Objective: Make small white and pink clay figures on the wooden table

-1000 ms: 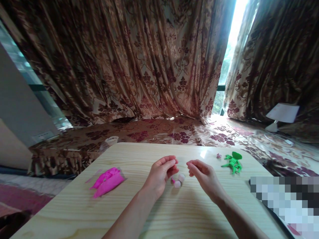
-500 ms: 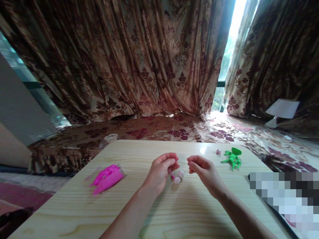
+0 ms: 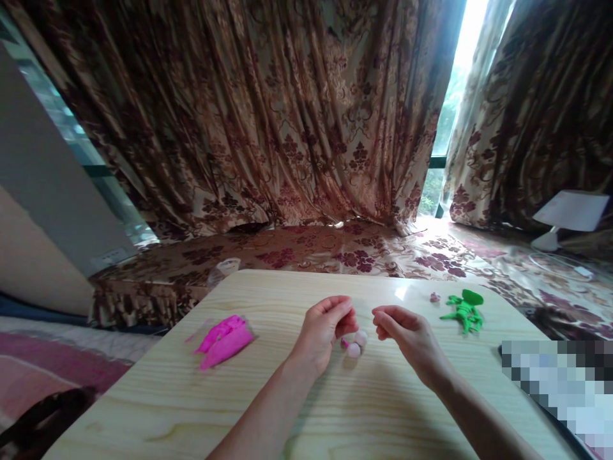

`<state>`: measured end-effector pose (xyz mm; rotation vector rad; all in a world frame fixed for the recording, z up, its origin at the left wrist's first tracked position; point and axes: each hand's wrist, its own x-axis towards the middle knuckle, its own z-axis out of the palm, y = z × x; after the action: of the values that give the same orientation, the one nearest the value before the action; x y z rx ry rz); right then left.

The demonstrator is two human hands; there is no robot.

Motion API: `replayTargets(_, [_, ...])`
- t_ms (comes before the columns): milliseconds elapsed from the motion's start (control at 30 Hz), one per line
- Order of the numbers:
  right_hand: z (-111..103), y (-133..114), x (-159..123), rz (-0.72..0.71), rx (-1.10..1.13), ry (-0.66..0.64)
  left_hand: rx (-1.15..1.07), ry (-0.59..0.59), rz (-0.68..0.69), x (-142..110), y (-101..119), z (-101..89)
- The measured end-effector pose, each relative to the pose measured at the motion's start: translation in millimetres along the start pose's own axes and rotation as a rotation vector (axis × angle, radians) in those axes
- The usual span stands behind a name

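Observation:
My left hand rests on the wooden table with its fingers curled in a pinch; what they hold is too small to name. My right hand is beside it, fingers pinched together in the same way. Between the two hands lie small pale pink balls on the tabletop, just under the fingertips. A bright pink crumpled piece lies to the left of my left hand. A green toy figure lies to the right, with a tiny pink bit next to it.
Patterned brown curtains hang behind the table over a covered ledge. A clear plastic cup sits past the table's far left edge. A white lamp stands at right. A blurred-out patch covers the table's right corner.
The view has shifted slightly, so everything sits a little further right. Both hands stay pinched close together over the small balls, with hardly any movement.

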<state>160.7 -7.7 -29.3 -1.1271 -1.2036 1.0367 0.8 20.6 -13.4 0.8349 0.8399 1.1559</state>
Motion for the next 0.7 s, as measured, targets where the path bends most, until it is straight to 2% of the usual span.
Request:
replayTargets(300, [-9,0,4,-0.041,-0.12,0.034,0.01,0.057,0.013,4,-5,0.9])
replayTargets(500, [-8,15,11,-0.074,0.02,0.076,0.069,0.03,0.015,17,15,12.0])
replayTargets(600, [-5,21,16,-0.093,0.066,0.102,0.098,0.008,-0.002,21,24,7.7])
replayTargets(700, [-8,25,18,-0.103,0.054,0.119,0.069,-0.006,-0.058,21,17,-3.0])
